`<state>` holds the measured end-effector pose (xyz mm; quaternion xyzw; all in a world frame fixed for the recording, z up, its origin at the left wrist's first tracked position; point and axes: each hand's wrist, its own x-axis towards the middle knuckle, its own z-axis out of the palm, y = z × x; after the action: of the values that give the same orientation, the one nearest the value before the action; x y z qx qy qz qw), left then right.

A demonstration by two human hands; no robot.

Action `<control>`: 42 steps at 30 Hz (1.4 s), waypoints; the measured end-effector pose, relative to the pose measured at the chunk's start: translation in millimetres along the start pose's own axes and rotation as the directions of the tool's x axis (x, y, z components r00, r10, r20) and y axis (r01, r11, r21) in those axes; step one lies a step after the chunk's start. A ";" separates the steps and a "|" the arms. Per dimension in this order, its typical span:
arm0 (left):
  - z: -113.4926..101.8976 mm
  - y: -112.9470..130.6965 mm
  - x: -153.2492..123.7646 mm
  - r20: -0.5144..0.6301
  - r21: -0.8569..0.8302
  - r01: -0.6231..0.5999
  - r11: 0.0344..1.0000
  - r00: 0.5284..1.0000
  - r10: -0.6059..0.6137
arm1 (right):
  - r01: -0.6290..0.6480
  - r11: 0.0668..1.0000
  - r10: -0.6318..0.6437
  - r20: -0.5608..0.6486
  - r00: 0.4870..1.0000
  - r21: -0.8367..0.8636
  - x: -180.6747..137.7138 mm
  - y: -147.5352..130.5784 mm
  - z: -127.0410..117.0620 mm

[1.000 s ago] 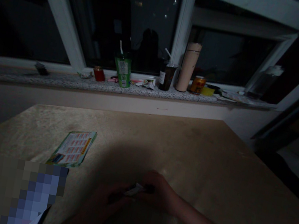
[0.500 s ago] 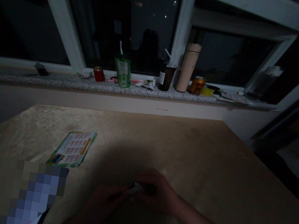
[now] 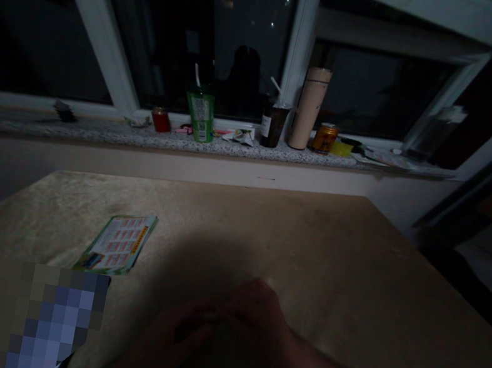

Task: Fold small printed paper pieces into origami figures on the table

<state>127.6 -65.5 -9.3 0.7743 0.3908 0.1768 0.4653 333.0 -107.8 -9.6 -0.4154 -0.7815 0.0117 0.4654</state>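
Observation:
Both my hands meet low over the tan table [image 3: 312, 240], in deep shadow. My right hand [image 3: 257, 319] is curled, its fingers closed over something small that I cannot make out. My left hand [image 3: 173, 339] comes up from below, its fingers bent against the same spot and touching the right hand's fingertips. A green and white printed leaflet [image 3: 117, 244] lies flat on the table to the left of my hands.
A stone windowsill [image 3: 93, 130] runs along the far wall with a green carton [image 3: 200, 114] with a straw, a dark cup [image 3: 272, 124], a tall beige flask [image 3: 309, 109], an orange can [image 3: 325, 138] and a red can [image 3: 161, 120]. A blurred-out patch covers the table's near left.
The small pale object seen between my fingers earlier is now hidden as my right hand closes further over it. The scene has grown slightly darker. The hands have stayed where they were.

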 end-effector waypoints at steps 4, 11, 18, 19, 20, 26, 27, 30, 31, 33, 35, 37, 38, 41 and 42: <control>-1.9 -9.3 -3.1 -0.112 -0.098 -0.011 0.995 0.994 -0.001 | 0.373 0.893 -0.370 0.062 0.927 -0.252 -13.3 -4.2 -7.3; -3.8 0.6 6.2 -0.037 -0.278 0.097 0.956 0.993 -0.112 | 0.454 0.862 -0.411 0.216 0.886 -0.226 -30.0 -1.4 -2.3; -1.9 -0.2 8.3 -0.141 -0.285 0.205 0.936 0.957 -0.253 | 0.489 0.840 -0.443 0.224 0.868 -0.236 -24.1 -3.2 0.9; -2.3 1.0 7.9 -0.143 -0.263 0.220 0.939 0.954 -0.264 | 0.492 0.832 -0.444 0.225 0.867 -0.255 -23.0 -3.5 0.5; -2.6 2.4 7.6 -0.138 -0.245 0.230 0.942 0.953 -0.269 | 0.491 0.827 -0.444 0.217 0.869 -0.274 -21.9 -3.6 0.3; -2.8 4.3 9.0 -0.105 -0.266 0.229 0.936 0.959 -0.264 | 0.430 0.838 -0.406 0.143 0.903 -0.337 -21.6 -1.0 4.0; -2.7 3.4 9.0 -0.117 -0.284 0.216 0.934 0.959 -0.258 | 0.420 0.841 -0.395 0.145 0.907 -0.340 -22.4 0.0 5.1; -2.9 3.2 8.6 -0.059 -0.336 0.202 0.920 0.970 -0.235 | 0.420 0.841 -0.396 0.141 0.907 -0.341 -24.2 2.7 6.6; -3.2 4.3 8.3 -0.023 -0.350 0.203 0.914 0.974 -0.225 | 0.425 0.838 -0.402 0.139 0.905 -0.343 -24.4 3.3 6.3; -4.3 7.4 7.5 -0.001 -0.372 0.193 0.908 0.978 -0.208 | 0.447 0.823 -0.411 0.174 0.895 -0.351 -24.5 4.4 5.1; -5.7 9.1 6.9 -0.024 -0.393 0.164 0.905 0.982 -0.189 | 0.467 0.804 -0.404 0.239 0.883 -0.368 -24.3 5.8 4.1; -7.0 7.3 6.8 -0.018 -0.415 0.142 0.899 0.986 -0.164 | 0.472 0.798 -0.387 0.281 0.878 -0.375 -24.1 7.7 4.5; -7.2 5.0 7.0 -0.001 -0.421 0.137 0.896 0.988 -0.151 | 0.457 0.806 -0.375 0.273 0.886 -0.376 -23.9 8.7 5.3; -5.7 -4.9 8.6 0.036 -0.417 0.106 0.903 0.994 -0.101 | 0.411 0.833 -0.359 0.203 0.911 -0.371 -22.2 10.8 8.6; -4.6 -8.0 9.4 0.055 -0.417 0.094 0.904 0.995 -0.078 | 0.400 0.838 -0.354 0.187 0.916 -0.371 -21.3 11.0 9.5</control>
<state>127.1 -53.5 -14.7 0.6414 0.3690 0.2217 0.6351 337.7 -111.2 -34.8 -0.3385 -0.8579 -0.2176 0.3194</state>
